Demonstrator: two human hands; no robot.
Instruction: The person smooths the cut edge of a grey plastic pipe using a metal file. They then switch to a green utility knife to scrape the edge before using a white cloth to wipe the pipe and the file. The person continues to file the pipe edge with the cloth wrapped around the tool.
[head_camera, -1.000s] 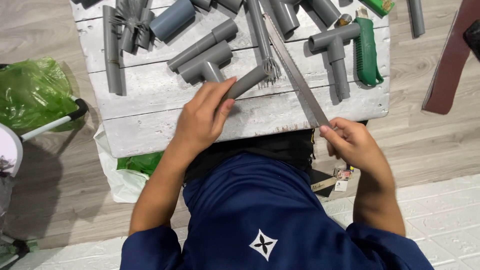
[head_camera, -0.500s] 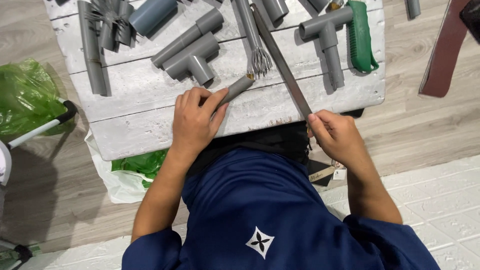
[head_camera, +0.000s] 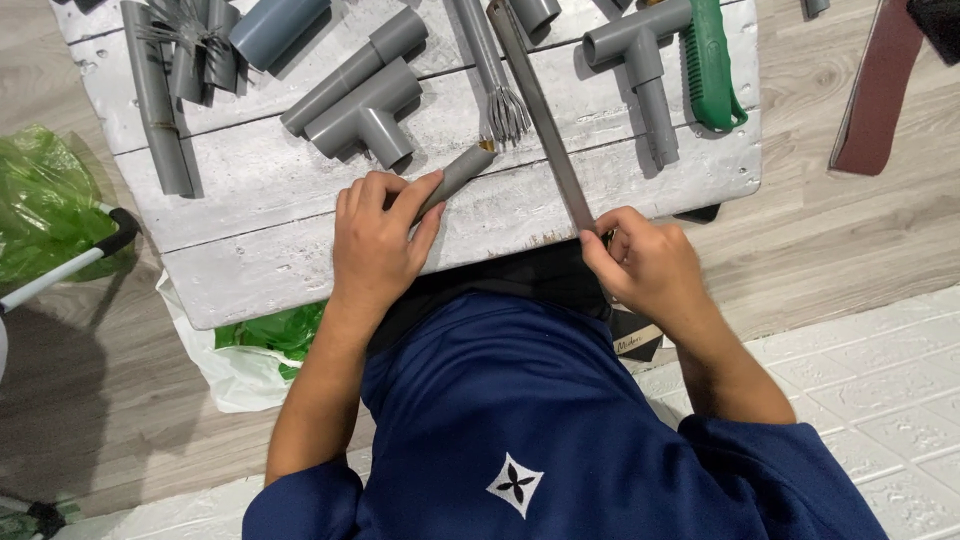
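Observation:
My left hand (head_camera: 378, 240) presses a short grey pipe piece (head_camera: 458, 172) flat against the white wooden table (head_camera: 260, 270). The far end of that piece lies near a slit, flared grey tube (head_camera: 492, 75). My right hand (head_camera: 640, 262) grips the near end of a long flat metal file (head_camera: 540, 110) at the table's front edge. The file runs away from me across the table and passes just to the right of the pipe piece's far end.
Grey T-fittings (head_camera: 365, 105) (head_camera: 640, 55), straight pipes (head_camera: 158, 100), a wide bluish pipe (head_camera: 275, 25) and a green-handled tool (head_camera: 712, 65) lie on the table. A green plastic bag (head_camera: 40, 200) sits to the left on the wooden floor, a dark red plank (head_camera: 875, 95) at the right.
The right hand has drawn the file back towards me along the pipe piece's end. The left hand has stayed on the pipe piece. The view has shifted slightly.

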